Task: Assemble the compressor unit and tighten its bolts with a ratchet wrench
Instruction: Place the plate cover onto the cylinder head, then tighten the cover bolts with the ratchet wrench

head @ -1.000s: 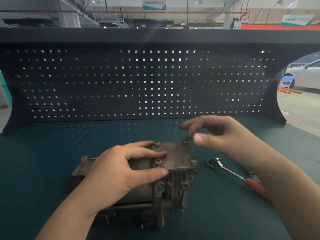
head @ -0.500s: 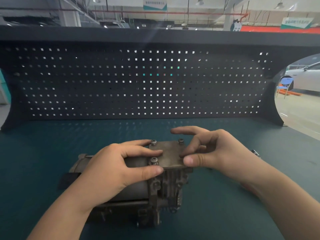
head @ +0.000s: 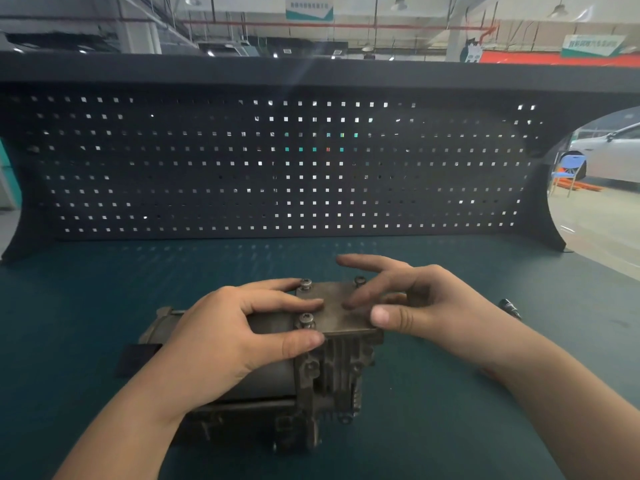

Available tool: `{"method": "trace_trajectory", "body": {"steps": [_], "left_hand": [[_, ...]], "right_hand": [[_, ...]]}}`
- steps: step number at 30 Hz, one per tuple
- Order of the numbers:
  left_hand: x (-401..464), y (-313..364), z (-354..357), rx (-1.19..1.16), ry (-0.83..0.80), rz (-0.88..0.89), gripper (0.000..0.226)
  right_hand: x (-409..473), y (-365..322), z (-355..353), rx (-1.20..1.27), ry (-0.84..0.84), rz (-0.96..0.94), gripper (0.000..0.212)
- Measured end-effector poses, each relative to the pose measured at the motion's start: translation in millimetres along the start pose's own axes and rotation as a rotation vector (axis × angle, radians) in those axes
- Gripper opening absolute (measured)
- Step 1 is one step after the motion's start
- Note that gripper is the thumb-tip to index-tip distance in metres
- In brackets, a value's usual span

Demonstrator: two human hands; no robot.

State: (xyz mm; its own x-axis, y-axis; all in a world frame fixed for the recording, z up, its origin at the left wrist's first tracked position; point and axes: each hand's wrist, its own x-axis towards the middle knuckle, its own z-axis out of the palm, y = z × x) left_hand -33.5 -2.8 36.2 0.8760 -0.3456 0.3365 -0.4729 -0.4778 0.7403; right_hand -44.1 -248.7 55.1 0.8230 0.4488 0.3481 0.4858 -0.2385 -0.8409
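Observation:
The grey metal compressor unit (head: 329, 372) lies on its side on the dark green bench. Its flat cover plate (head: 334, 315) faces up, with bolts showing at the far-left (head: 305, 284), far-right (head: 360, 281) and near-left (head: 306, 319) corners. My left hand (head: 221, 337) grips the cylinder body, fingers over the top and thumb on the front. At the plate's near-right corner my right hand (head: 433, 306) closes thumb and middle finger around the bolt there, which they hide; the index finger sticks out. My right forearm hides the ratchet wrench.
A small metal tool tip (head: 509, 306) pokes out behind my right wrist. A dark pegboard (head: 277, 168) walls off the back of the bench mat (head: 86, 306). Beyond the right edge are a workshop floor, a blue chair and a white car.
My right hand has come down from the far-right bolt to the plate's near-right corner, and its forearm now covers the ratchet wrench. The left hand has kept its hold on the compressor.

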Motion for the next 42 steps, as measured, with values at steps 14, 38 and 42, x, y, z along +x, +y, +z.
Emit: {"method": "trace_trajectory", "body": {"steps": [14, 38, 42], "left_hand": [[-1.2, 2.8, -0.9, 0.004, -0.002, -0.009, 0.057], [31.8, 37.7, -7.2, 0.243, -0.221, -0.081, 0.085], [49.3, 57.3, 22.0, 0.190, -0.036, -0.098, 0.090]], "right_hand": [[3.6, 2.3, -11.1, -0.089, 0.194, -0.029, 0.063], [6.6, 25.0, -46.9, -0.521, 0.249, 0.468, 0.047], [-0.3, 78.7, -54.3, -1.106, -0.210, 0.989, 0.039]]}}
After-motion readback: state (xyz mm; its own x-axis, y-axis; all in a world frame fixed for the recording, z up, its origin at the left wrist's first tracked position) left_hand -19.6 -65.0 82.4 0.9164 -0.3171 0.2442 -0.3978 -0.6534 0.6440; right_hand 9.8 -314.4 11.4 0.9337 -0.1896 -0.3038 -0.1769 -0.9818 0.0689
